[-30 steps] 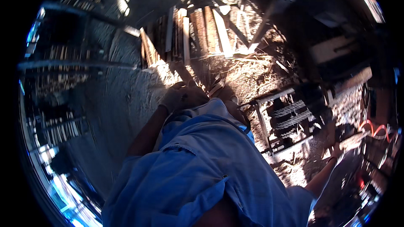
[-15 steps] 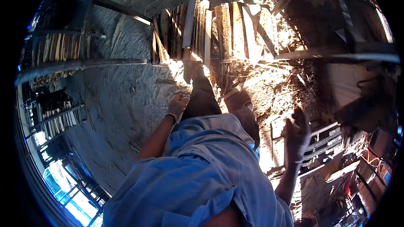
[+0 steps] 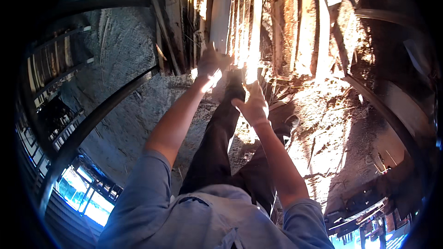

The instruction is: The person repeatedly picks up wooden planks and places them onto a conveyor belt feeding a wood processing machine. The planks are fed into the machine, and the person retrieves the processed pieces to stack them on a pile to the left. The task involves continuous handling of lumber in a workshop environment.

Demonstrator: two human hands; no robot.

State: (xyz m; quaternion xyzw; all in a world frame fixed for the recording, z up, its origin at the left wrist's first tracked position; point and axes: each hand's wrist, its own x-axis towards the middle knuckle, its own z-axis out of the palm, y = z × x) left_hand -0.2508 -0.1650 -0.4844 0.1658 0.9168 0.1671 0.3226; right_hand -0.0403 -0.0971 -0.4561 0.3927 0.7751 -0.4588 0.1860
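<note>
My left hand (image 3: 212, 66), in a pale glove, is at the near end of a wide greyish board (image 3: 222, 16). Its thumb and fingers look apart, though shadow blurs them, and whether they touch the wood I cannot tell. Lower and to the right, my right hand (image 3: 254, 105) is gloved too, its fingers stretched forward and its thumb spread. It holds nothing and points at the near end of a narrow sunlit board (image 3: 255, 30). Several rough boards lie side by side around these two, among them a bark-edged plank (image 3: 305, 30) further right.
Dark metal bars (image 3: 99, 117) cross the left side, and another bar (image 3: 385, 110) curves along the right. More stacked boards (image 3: 50, 62) stand at the far left. Wood chips and splinters (image 3: 318, 124) litter the sunlit ground right of my legs.
Both hands have moved forward and inward from my sides to the near ends of the boards. The board row now appears larger and nearer.
</note>
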